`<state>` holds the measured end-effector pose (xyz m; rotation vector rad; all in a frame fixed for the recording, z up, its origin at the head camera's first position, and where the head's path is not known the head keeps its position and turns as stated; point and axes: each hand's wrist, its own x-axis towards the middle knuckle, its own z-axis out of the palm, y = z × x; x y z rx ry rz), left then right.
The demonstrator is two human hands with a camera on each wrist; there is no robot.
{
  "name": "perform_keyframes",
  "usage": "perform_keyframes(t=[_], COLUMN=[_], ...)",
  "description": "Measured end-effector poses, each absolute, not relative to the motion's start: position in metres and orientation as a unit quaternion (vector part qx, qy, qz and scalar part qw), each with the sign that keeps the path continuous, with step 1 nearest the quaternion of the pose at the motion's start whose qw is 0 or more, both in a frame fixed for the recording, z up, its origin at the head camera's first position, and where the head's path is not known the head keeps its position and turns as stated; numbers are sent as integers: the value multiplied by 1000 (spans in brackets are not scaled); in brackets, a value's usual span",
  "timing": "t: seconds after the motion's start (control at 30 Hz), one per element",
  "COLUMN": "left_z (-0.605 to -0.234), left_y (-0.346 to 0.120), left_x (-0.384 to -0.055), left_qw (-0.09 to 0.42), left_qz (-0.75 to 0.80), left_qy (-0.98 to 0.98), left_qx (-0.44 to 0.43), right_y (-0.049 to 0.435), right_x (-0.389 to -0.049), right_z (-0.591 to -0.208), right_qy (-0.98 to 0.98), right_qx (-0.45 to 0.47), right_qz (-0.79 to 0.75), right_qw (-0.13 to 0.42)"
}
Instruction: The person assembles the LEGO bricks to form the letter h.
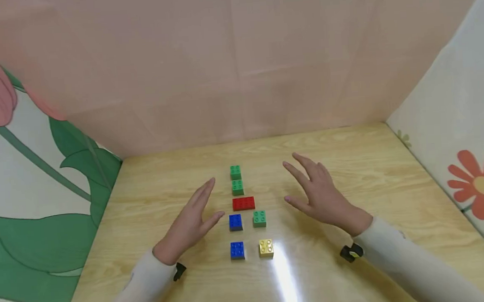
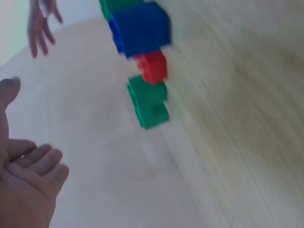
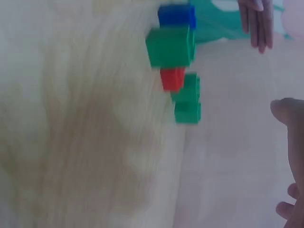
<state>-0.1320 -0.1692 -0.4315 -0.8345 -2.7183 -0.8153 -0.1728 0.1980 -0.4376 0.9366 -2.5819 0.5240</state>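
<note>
Toy building blocks stand apart in a loose column on the table. At the back are two green blocks (image 1: 235, 172), then a long red block (image 1: 243, 203). Closer in, a blue block (image 1: 235, 222) sits beside another green block (image 1: 259, 218). Nearest are a second blue block (image 1: 237, 250) and a yellow block (image 1: 266, 248). My left hand (image 1: 190, 223) hovers left of the blocks, fingers extended and thumb spread, holding nothing. To their right, my right hand (image 1: 321, 192) is raised with spread fingers, touching no block. Both wrist views show blocks beyond the hands.
The wooden table (image 1: 164, 174) ends at a pink cloth backdrop (image 1: 237, 77). A side panel with painted leaves (image 1: 23, 247) borders the left; one with a red flower (image 1: 483, 184) borders the right. Light glares off the table near the yellow block.
</note>
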Motion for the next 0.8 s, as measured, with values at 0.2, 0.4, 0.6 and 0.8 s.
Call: perform_keyframes(t=[0.2, 0.4, 0.6, 0.8], left_z=[-433, -446, -457, -464], left_y=[-160, -157, -154, -155], left_x=[-107, -85, -78, -76], left_qw=[38, -63, -88, -125], left_qz=[-299, -300, -325, -328], left_qy=[-909, -914, -903, -899], left_qx=[-289, -266, -266, -262], right_y=[187, 172, 159, 151], right_x=[-147, -118, -104, -99], right_z=[-438, -447, -454, -460], right_qy=[-888, -886, -880, -869], right_qx=[380, 386, 379, 401], right_qz=[224, 251, 285, 289], right_qw=[133, 52, -12, -29])
